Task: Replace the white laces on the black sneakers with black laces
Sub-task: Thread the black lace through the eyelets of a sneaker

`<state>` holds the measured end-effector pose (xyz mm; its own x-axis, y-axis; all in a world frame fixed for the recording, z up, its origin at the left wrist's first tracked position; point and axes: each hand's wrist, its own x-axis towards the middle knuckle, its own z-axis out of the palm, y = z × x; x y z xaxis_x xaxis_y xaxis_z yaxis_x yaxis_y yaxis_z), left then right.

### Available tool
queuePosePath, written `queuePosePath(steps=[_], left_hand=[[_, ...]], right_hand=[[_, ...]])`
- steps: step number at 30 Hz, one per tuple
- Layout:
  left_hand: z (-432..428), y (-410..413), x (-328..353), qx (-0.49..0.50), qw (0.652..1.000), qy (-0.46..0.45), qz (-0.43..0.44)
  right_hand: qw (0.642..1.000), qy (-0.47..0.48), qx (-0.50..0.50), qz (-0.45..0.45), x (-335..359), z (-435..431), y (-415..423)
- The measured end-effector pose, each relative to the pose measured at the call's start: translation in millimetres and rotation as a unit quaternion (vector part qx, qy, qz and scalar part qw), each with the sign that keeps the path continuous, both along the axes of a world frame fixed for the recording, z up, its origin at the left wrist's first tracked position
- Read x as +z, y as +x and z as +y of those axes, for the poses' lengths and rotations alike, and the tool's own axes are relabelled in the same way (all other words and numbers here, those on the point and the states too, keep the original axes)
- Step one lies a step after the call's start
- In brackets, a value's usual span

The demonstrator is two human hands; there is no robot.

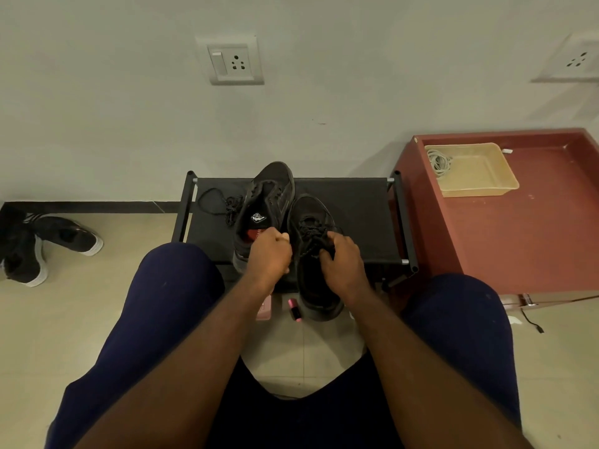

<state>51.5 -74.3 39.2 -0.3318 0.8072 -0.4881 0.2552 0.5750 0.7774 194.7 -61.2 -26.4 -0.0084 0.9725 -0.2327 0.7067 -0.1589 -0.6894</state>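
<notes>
Centrally, we find the left hand (269,254) and right hand (342,260), grips closed, pinching the black woven lace (311,236) on the black mesh sneaker (319,293) at the black fabric desk's (363,218) six o'clock; uneven pulls could loosen the lacing.

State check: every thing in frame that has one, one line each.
left sneaker: unlaced, tongue open, on rack
right sneaker: laced black, toe overhangs rack front
loose black lace: piled on rack, unthreaded
white laces: coiled in tray
left hand: fingers curled, hold unclear
right hand: grips right sneaker at laces
</notes>
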Motion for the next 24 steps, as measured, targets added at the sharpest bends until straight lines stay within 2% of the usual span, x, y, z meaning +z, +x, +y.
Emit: queuePosePath(steps=[2, 5, 6, 8, 11, 14, 16, 17, 19, 21, 22, 23, 24], left_hand=[[-3, -1, 1, -0.099, 0.985, -0.013, 0.144], [-6, -2, 5, -0.287, 0.926, -0.072, 0.235], [-8, -4, 6, -0.314, 0.916, -0.095, 0.229], [-11, -10, 7, -0.327, 0.919, -0.118, 0.184], [-11, -17, 11, -0.296, 0.944, -0.070, 0.128], [-9, -17, 20, -0.174, 0.983, 0.066, -0.004], [-8, -13, 26, -0.106, 0.975, 0.101, -0.168], [-9, -10, 29, -0.079, 0.952, 0.110, -0.275], [-10, -7, 39, -0.019, 0.863, 0.127, -0.489], [-7, -11, 50, 0.036, 0.781, 0.135, -0.608], [-5, -13, 53, 0.058, 0.758, 0.129, -0.636], [-3, -16, 55, 0.079, 0.758, 0.115, -0.637], [-2, -19, 56, 0.088, 0.797, 0.098, -0.590]], right_hand=[[1.000, 0.005, 0.001, 0.004, 1, 0, -1], [1.000, -0.001, -0.005, 0.003, 2, 2, 0], [1.000, -0.005, -0.007, 0.002, 3, 2, 0], [1.000, -0.010, -0.010, 0.001, 3, 4, 1], [1.000, -0.015, -0.009, -0.002, 4, 4, 2], [1.000, -0.014, -0.002, -0.002, 8, 2, 1], [1.000, -0.007, 0.011, -0.010, 9, 0, 0], [1.000, -0.005, 0.014, -0.013, 10, -1, -1], [1.000, -0.002, 0.003, -0.007, 11, -2, -1], [1.000, -0.006, -0.021, 0.006, 14, -2, 0], [0.999, -0.010, -0.034, 0.013, 14, -2, 1], [0.999, -0.014, -0.044, 0.019, 15, -2, 3], [0.998, -0.015, -0.049, 0.024, 16, -2, 3]])
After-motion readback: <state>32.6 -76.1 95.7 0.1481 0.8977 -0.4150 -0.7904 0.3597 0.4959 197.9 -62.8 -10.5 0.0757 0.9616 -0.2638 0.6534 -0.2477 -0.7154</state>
